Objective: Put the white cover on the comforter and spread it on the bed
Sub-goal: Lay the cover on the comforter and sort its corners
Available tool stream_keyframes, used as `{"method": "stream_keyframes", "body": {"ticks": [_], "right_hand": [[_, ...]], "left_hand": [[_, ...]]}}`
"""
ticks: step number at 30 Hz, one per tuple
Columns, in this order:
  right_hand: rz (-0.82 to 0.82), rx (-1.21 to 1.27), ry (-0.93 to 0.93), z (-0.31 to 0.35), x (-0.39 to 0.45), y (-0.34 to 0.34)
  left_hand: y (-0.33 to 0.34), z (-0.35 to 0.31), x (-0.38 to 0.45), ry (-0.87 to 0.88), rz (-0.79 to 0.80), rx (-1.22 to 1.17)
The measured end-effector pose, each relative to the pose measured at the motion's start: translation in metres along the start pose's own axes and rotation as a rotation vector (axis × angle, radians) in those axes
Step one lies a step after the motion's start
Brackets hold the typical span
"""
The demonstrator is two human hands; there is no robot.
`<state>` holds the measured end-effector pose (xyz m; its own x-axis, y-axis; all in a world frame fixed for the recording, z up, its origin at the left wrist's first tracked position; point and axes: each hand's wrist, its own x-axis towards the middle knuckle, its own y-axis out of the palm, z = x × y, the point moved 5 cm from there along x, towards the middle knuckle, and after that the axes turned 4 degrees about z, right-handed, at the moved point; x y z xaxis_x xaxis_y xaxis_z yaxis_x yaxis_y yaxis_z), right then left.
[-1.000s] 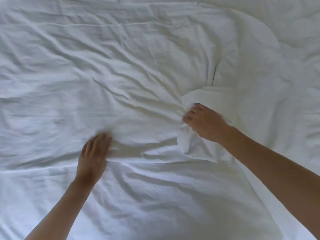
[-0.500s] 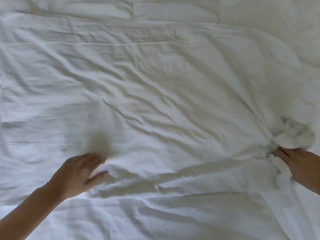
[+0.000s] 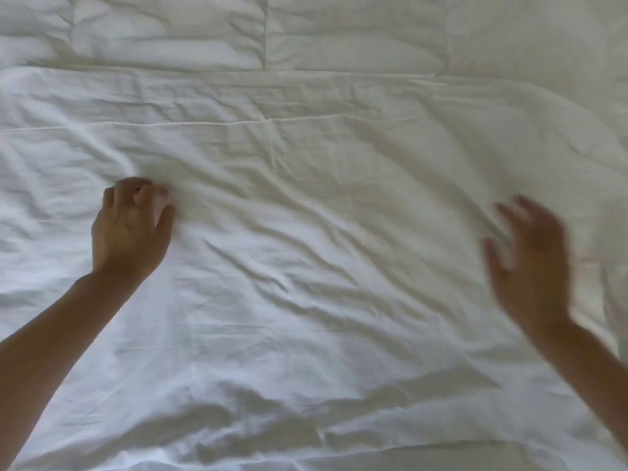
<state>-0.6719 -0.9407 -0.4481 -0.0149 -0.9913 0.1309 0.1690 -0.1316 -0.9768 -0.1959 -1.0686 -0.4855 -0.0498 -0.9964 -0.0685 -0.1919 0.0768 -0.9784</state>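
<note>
**Left grip gathers the cover while the right hand hangs spread above it**

The left hand (image 3: 131,229) has its fingers curled down onto the white cover (image 3: 323,266), apparently pinching a small fold of it, with the thumb held apart. The right hand (image 3: 530,266) is blurred, fingers spread and holding nothing; whether it touches the cloth cannot be told.

The cover lies over the bed, filling the view around and between both hands. It is plain white and thin, and creased all over, with a raised seam line beyond the left hand. Past that seam lies the quilted comforter (image 3: 339,35), with stitched panels.

Risk, as a judgement: pulling from one pinched spot could drag the cover askew and bunch it into fresh wrinkles.
</note>
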Motion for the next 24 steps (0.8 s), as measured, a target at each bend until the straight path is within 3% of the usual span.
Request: {"method": "stream_keyframes", "body": {"ticks": [3,4,8,12,15,19,24], "right_hand": [[0.304,0.058,-0.071,0.109,0.029,0.09],[0.337,0.064,-0.026,0.131,0.037,0.111],[0.349,0.06,0.242,0.175,0.093,0.151],[0.309,-0.024,0.237,0.182,0.122,0.168],[0.266,-0.056,0.237,0.181,0.12,0.174],[0.199,-0.072,0.217,0.18,0.121,0.178],[0.153,-0.068,0.208,0.177,0.122,0.18]], "left_hand": [[0.008,0.007,0.027,0.039,0.016,0.077],[0.013,0.014,0.034,0.021,0.067,0.113],[0.029,0.061,0.054,-0.261,0.215,0.122],[0.025,0.115,0.072,-0.558,0.223,0.003],[0.017,0.143,0.083,-0.653,0.138,-0.076],[-0.004,0.175,0.097,-0.779,-0.135,-0.28],[-0.03,0.167,0.131,-0.658,-0.304,-0.412]]}}
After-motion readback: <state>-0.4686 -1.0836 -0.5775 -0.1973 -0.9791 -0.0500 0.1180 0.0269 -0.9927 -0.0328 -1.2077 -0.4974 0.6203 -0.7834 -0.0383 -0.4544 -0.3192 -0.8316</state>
